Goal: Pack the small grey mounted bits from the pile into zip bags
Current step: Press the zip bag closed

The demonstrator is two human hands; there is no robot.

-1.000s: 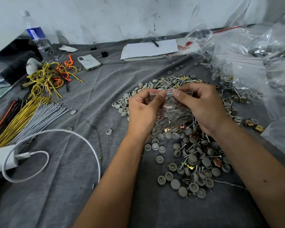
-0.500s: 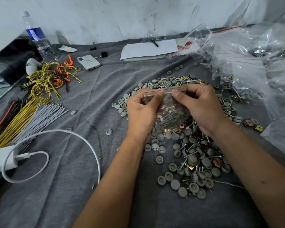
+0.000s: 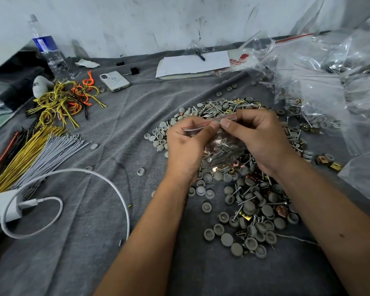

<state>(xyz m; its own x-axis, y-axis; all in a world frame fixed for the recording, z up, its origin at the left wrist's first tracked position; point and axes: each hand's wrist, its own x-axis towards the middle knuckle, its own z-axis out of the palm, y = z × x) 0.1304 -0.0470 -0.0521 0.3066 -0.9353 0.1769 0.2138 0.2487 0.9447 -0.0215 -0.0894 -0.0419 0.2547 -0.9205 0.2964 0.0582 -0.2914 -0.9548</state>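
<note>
Over the pile, at centre: both hands hold one small clear zip bag (image 3: pixel 219 144) just above the heaped parts.
Zip bag: already loaded with screws and coppery clips; its red-lined mouth is uppermost, tilted up toward 2 o'clock, so nothing spills while the top is worked.
Left hand (image 3: pixel 188 146): thumb and forefinger pinch the seal strip near its 9 o'clock end; the other fingers are curled behind the film.
Right hand (image 3: pixel 259 137): thumb tip pressed on the strip beside the left thumb, fingers folded over the 3 o'clock end of the mouth.
Why held so: the two thumbs meeting at mid-strip suggests the zip is being pressed closed; whether it is fully sealed I cannot tell.
Pile (image 3: pixel 248 210): grey round bits, mixed with screws and clips, lie on the grey cloth (image 3: pixel 120 129) under the hands, running from 12 down to 5 o'clock.
Clear bags (image 3: pixel 329 82): heaped at 2 o'clock, within the right hand's reach.
Wire bundles (image 3: pixel 34 150): at 9 o'clock, well apart from the work.
Task state: plenty of bits remain loose, so packing looks far from finished.
</note>
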